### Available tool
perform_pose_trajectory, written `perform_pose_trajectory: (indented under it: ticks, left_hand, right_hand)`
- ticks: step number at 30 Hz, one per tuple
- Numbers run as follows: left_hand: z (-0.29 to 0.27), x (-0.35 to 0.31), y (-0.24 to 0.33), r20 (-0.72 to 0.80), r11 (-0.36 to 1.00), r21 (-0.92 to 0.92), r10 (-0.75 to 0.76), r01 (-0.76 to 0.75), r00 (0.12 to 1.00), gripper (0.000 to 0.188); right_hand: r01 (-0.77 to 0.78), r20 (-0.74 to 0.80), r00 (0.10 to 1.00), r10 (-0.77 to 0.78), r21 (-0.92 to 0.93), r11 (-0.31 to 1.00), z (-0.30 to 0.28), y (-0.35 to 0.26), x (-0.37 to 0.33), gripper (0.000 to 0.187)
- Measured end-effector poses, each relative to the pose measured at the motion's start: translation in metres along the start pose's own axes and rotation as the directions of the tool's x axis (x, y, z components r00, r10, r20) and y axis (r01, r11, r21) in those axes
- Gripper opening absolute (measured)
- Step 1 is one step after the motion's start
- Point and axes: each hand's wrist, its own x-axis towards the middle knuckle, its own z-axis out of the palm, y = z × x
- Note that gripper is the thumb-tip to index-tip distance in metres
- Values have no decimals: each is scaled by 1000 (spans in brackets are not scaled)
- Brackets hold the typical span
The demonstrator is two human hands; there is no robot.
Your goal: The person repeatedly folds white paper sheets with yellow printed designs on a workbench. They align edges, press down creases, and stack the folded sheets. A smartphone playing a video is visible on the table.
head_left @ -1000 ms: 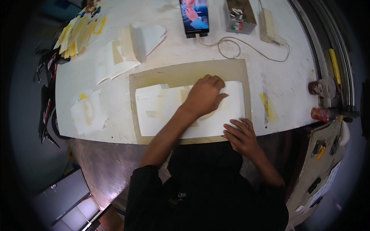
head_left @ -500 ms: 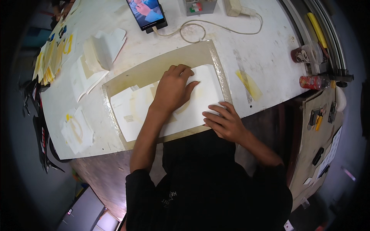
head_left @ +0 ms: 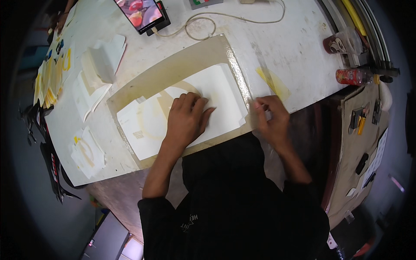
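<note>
White sheet (head_left: 225,93) appeared light, pliable, best held by edges; left hand (head_left: 184,125) lay on it, fingers half-open, empty; right hand's (head_left: 274,125) blurred grip was indeterminable.

Sheet (head_left: 225,97) on a mat (head_left: 149,82) at the desk's (head_left: 303,56) front edge.
The left hand (head_left: 187,121) rests on the sheet; the right hand (head_left: 274,123) is by the mat's front right corner. Behind the mat stands a phone (head_left: 139,16); papers (head_left: 88,151) lie near the desk's front left corner, folded card (head_left: 95,65) behind them, a bottle (head_left: 353,77) and cup (head_left: 340,44) along its right edge.
</note>
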Motion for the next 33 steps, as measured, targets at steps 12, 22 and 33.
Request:
perform_pose_trajectory:
  ticks: [12,22,33]
  left_hand:
    - [16,-9,-2,-26,998,-39,-57,56,998,34]
    - [12,-11,-4,-43,999,-25,-34,33,999,33]
    - [14,-13,-7,-42,1000,-12,-29,29,999,32]
  right_hand:
    - [182,20,983,-183,-263,948,35,-16,-29,27]
    - [209,-19,974,-226,-311,927,45,-12,-34,31]
    - [284,15,955,-297,-345,895,42,-13,-28,27]
